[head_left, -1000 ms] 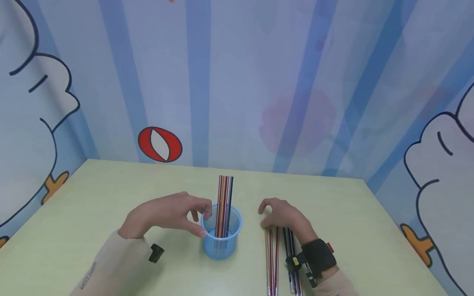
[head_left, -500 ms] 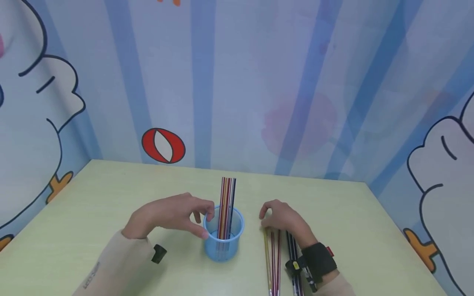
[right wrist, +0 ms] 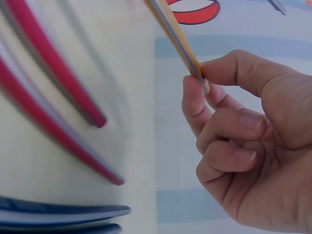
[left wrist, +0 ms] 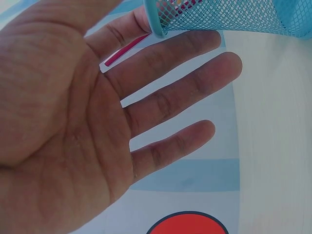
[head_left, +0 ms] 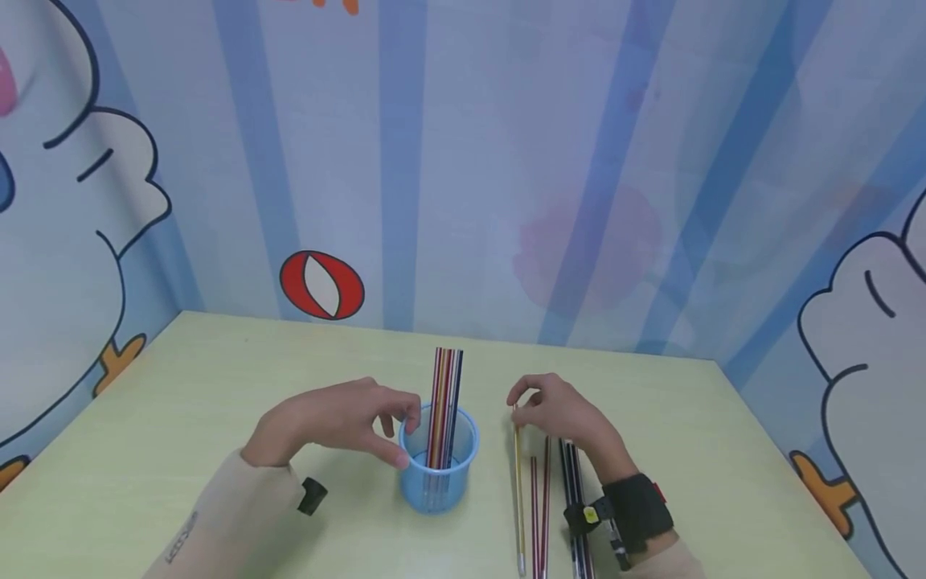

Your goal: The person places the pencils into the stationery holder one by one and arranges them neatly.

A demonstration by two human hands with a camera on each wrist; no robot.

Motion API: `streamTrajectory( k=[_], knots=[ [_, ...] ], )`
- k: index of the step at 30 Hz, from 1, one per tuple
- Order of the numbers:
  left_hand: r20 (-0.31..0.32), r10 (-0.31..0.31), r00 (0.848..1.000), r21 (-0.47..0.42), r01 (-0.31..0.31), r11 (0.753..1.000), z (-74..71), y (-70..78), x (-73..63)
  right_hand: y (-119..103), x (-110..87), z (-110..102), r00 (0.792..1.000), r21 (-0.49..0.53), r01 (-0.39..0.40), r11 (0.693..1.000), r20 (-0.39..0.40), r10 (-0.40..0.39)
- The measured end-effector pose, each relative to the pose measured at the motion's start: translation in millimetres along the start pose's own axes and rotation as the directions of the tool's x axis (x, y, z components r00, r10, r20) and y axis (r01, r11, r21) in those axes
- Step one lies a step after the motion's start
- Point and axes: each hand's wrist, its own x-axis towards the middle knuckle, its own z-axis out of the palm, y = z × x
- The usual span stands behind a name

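A light-blue mesh pen cup (head_left: 434,494) stands upright on the table with several striped pencils (head_left: 444,402) in it. My left hand (head_left: 340,420) holds the cup's left rim between thumb and index finger. In the left wrist view its index finger passes behind the rim (left wrist: 155,19), and the other fingers (left wrist: 180,95) extend loosely. To the right of the cup, my right hand (head_left: 560,412) pinches the far end of a yellow striped pencil (head_left: 518,490) between thumb and index finger. The right wrist view shows that yellow pencil (right wrist: 178,36) with the remaining fingers curled.
Two red striped pencils (head_left: 546,490) lie beside the yellow one. Several dark pencils (head_left: 574,482) lie further right, partly under the right wrist strap (head_left: 637,515). A patterned blue curtain (head_left: 470,161) rises behind the pale table (head_left: 275,346).
My right hand has taken hold of the yellow pencil and raised its far end, shifting it slightly away from the red ones. The left hand stays at the cup. The head view has shifted slightly.
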Motion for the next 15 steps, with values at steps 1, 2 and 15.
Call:
streamTrajectory(
  k=[1,2,15],
  knots=[
    [0.000,-0.002,1.000,0.001,0.002,1.000,0.0,0.1,0.2,-1.5,-1.2,-2.0,1.000,0.010,0.006,1.000,-0.008,-0.006],
    [0.000,-0.005,1.000,0.002,0.005,1.000,0.0,0.1,0.4,-3.0,-2.3,-3.8,1.000,0.022,0.010,1.000,-0.020,-0.009],
    [-0.001,-0.013,1.000,0.003,0.013,1.000,-0.4,0.9,0.0,-28.4,-18.4,-21.6,0.978,0.050,0.129,0.990,-0.170,-0.119]
  ],
)
